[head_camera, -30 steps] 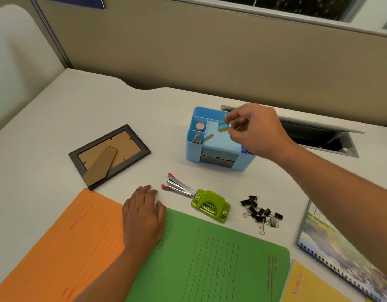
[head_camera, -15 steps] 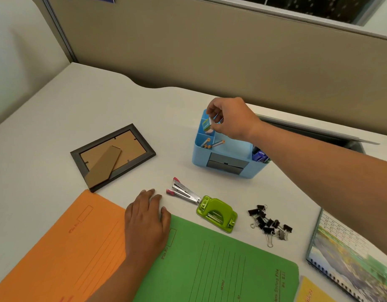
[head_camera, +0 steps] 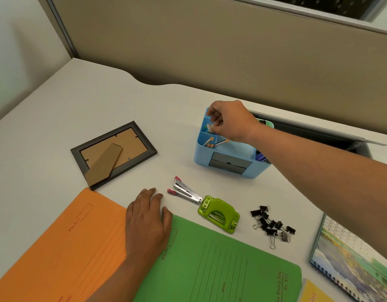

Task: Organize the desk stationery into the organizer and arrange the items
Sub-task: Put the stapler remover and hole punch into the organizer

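Organizer (head_camera: 201, 154) stands on the table (head_camera: 101, 101) with the right hand (head_camera: 230, 123) dipped into its rear left compartment.
Fingers of that hand are curled together, pinching a small pale-and-green piece (head_camera: 209, 127) just inside the compartment's rim. In the organizer's front left compartment lie orange-tipped sticks (head_camera: 211, 142). The left hand (head_camera: 146, 219) lies flat with fingers straight, well in front of the organizer and to its left, on the edges of an orange folder (head_camera: 57, 247) and a green folder (head_camera: 221, 262). In front of the organizer are a stapler (head_camera: 186, 191) touching a green hole punch (head_camera: 218, 213), and a heap of black binder clips (head_camera: 272, 224) to the front right. A photo frame (head_camera: 113, 153) lies face down to the organizer's left.
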